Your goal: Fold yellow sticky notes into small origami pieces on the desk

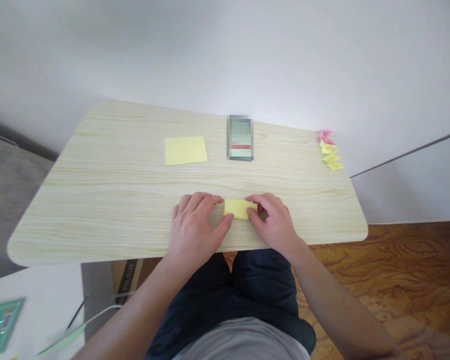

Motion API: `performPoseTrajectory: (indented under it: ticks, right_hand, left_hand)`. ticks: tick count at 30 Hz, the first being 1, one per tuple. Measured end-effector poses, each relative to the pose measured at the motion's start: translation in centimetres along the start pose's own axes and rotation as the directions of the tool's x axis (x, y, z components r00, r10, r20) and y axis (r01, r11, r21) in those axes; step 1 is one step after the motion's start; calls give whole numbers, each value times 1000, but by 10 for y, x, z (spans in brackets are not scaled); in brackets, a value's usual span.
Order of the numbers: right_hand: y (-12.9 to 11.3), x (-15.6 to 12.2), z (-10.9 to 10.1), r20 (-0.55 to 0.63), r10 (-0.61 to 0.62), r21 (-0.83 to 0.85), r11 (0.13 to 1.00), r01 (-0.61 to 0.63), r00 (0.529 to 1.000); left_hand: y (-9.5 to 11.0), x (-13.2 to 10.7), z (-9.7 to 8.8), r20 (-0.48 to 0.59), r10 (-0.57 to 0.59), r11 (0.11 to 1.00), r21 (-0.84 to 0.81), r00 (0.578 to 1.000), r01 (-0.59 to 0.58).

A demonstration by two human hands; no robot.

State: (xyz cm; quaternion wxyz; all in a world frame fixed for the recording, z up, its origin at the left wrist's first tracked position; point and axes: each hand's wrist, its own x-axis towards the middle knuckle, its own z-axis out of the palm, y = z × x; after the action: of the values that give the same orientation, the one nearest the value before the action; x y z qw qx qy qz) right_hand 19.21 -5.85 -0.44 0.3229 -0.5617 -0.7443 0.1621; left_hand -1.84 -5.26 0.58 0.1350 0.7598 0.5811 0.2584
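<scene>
A small folded yellow paper (240,208) lies on the light wooden table (116,200) near its front edge. My left hand (195,227) pinches the paper's left end between thumb and fingers. At the right end, my right hand (273,222) has its fingers curled over the paper, pressing it down. Both hands rest on the tabletop.
A pad of yellow sticky notes (185,150) lies further back on the table, with a blurred phone-like object (240,137) to its right. Several folded yellow and pink paper pieces (330,152) sit at the far right corner. A white surface with a green packet (0,327) is at lower left.
</scene>
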Motion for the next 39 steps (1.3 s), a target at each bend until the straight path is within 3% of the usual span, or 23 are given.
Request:
performPoseTrajectory:
  ticks: [5, 12, 25, 31, 34, 39]
  right_hand:
    - [1, 0, 1, -8, -8, -4, 1000, 8, 1000]
    - [0, 1, 1, 0, -8, -9, 1000, 8, 1000]
    - [2, 1, 4, -16, -21, -16, 1000, 21, 1000]
    - [3, -1, 4, -32, -21, -6, 1000, 21, 999]
    - [3, 0, 4, -43, -8, 1, 1000, 8, 999]
    - [3, 0, 4, -48, 12, 17, 1000, -11, 999]
  left_hand:
    - [-4, -3, -5, 51, 25, 999, -22, 998, -24]
    - [3, 0, 0, 10, -50, 998, 38, 999, 49]
    - [7, -1, -1, 72, -104, 995, -5, 992, 104]
    - [6, -3, -1, 68, -131, 980, -139, 989, 139]
    - [6, -5, -4, 145, -189, 933, -281, 971, 224]
    - [10, -4, -12, 360, -268, 821, -400, 894, 407]
